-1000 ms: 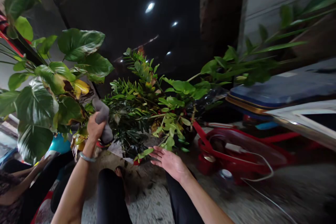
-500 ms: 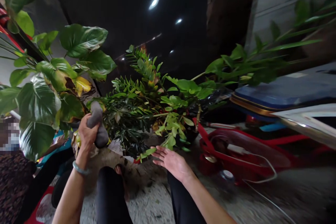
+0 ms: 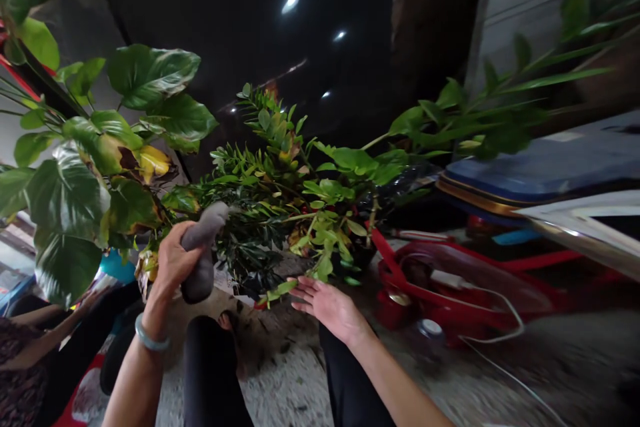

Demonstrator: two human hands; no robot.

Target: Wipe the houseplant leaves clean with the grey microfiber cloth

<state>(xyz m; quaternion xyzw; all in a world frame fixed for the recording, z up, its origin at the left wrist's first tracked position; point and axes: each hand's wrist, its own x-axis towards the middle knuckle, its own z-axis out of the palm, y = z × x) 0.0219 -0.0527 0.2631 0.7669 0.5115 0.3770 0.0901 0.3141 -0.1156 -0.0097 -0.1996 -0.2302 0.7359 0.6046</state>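
My left hand [image 3: 176, 260], with a pale bangle [image 3: 151, 335] at the wrist, is wrapped round a smooth grey object [image 3: 203, 257] with rounded, bulging ends. Its exact kind I cannot make out. It is held tilted in front of dark green foliage [image 3: 245, 240]. My right hand [image 3: 327, 307] is stretched out, palm partly up and fingers apart. Its fingertips are at a leafy green sprig [image 3: 280, 291]; whether they touch it I cannot tell. Behind the hands stands a group of leafy plants [image 3: 280, 153].
Large broad leaves [image 3: 75, 180] hang at the left, near a seated person's arm [image 3: 60, 320]. To the right are a red basket [image 3: 465, 307] with a white cable [image 3: 505, 340] and a blue-lidded box [image 3: 545, 167]. A dark glossy panel [image 3: 320, 27] rises behind.
My left hand has moved slightly right, and the grey object now leans further right. My right hand has barely moved. More of the seated person's arms shows at the left.
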